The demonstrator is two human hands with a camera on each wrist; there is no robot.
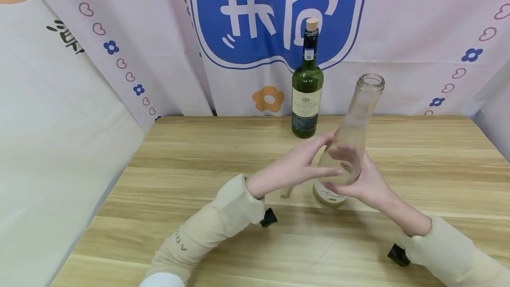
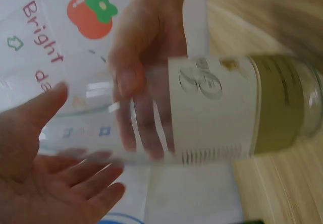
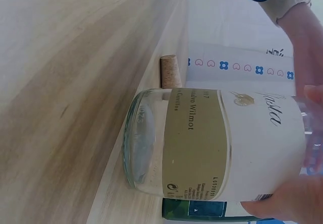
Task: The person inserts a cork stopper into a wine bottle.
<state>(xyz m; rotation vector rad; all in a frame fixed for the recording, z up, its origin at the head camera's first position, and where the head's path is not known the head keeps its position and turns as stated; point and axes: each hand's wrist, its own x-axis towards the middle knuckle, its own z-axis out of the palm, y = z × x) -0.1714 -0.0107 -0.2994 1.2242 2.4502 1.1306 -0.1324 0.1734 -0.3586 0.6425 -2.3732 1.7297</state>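
Observation:
A clear glass bottle (image 1: 350,123) with an open mouth and a cream and gold label (image 3: 217,143) leans to the right over the table. My right hand (image 1: 370,185) grips its lower body, thumb on the near side and fingers wrapped behind, seen through the glass. Whether the base touches the wood I cannot tell. At the bottle's left side my left hand (image 1: 299,163) holds nothing, thumb and fingers spread apart beside the glass. A cork (image 3: 170,72) stands on the table behind the bottle in the right wrist view.
Toward the table's back edge stands a green wine bottle (image 1: 306,87) with a cork in its neck. The wooden table (image 1: 179,154) meets a printed curtain (image 1: 239,87) at the back. White cloth (image 1: 59,145) hangs at the left.

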